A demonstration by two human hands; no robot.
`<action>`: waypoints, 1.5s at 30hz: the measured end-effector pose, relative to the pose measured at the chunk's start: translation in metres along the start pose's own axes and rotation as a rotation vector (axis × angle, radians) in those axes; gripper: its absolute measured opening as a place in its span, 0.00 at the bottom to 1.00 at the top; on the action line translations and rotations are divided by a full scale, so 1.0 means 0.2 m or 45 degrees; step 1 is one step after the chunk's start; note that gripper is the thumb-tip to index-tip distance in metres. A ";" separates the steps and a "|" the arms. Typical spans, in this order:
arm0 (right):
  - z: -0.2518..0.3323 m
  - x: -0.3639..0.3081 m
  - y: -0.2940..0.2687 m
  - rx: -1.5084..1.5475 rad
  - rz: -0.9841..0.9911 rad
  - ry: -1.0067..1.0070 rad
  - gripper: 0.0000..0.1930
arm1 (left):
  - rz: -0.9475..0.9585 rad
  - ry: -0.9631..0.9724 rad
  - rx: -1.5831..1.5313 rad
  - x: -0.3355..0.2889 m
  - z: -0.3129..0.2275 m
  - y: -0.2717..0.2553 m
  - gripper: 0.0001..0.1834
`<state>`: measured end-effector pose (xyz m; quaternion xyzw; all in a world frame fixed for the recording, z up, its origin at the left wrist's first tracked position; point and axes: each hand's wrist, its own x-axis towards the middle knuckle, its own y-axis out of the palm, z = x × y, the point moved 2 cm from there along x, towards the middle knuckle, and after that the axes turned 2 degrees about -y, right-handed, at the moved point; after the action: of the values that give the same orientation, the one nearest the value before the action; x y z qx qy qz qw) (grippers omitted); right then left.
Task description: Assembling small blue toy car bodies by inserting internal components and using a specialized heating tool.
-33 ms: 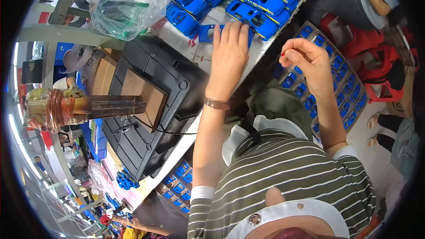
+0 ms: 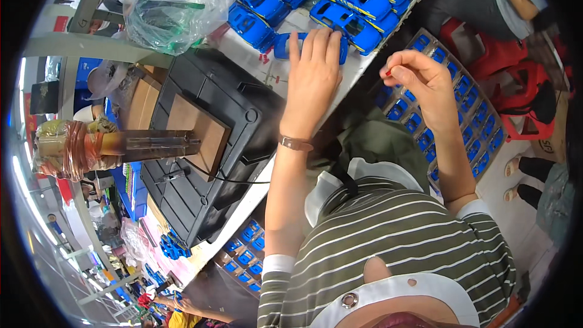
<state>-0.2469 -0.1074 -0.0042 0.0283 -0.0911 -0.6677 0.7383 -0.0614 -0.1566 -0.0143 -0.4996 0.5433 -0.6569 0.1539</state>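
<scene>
My left hand (image 2: 314,79) reaches over a blue toy car body (image 2: 281,47) lying on the white worktable. Its fingers rest across the body and hide much of it. In front of me, off the table's edge, my right hand (image 2: 425,82) pinches a small red part (image 2: 388,73) between thumb and fingertips. A few tiny red pieces (image 2: 264,58) lie on the table just left of the held body. Beyond my left hand, many blue car bodies with yellow stripes (image 2: 358,3) are heaped together.
A black plastic crate (image 2: 243,121) stands left of my forearm, with a brown board and a tape-wrapped post by it. A clear plastic bag (image 2: 176,9) lies behind. Trays of blue cars (image 2: 467,103) sit below right, near red stools (image 2: 516,85). People are nearby.
My left hand has shifted very slightly to the left on the blue car body. The right hand keeps its pinch on the red part, almost still.
</scene>
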 end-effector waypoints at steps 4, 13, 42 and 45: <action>0.02 0.07 0.01 -0.041 0.049 -0.231 0.06 | -0.185 0.010 -0.178 0.02 -0.02 -0.19 0.32; 0.18 0.05 0.34 0.946 0.215 -0.029 0.11 | -0.602 -0.050 -0.550 -0.01 -0.11 -0.30 0.34; 0.28 -0.10 0.43 0.298 0.393 -0.001 0.06 | -0.943 -0.060 -0.988 -0.27 -0.19 -0.36 0.24; 0.30 -0.12 0.47 0.275 0.343 0.041 0.06 | -0.828 0.031 -0.797 -0.29 -0.18 -0.39 0.22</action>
<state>-0.1676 -0.0679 0.0668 0.1057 -0.1533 -0.5486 0.8151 -0.0371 -0.0651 0.0278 -0.6592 0.5322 -0.4810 -0.2255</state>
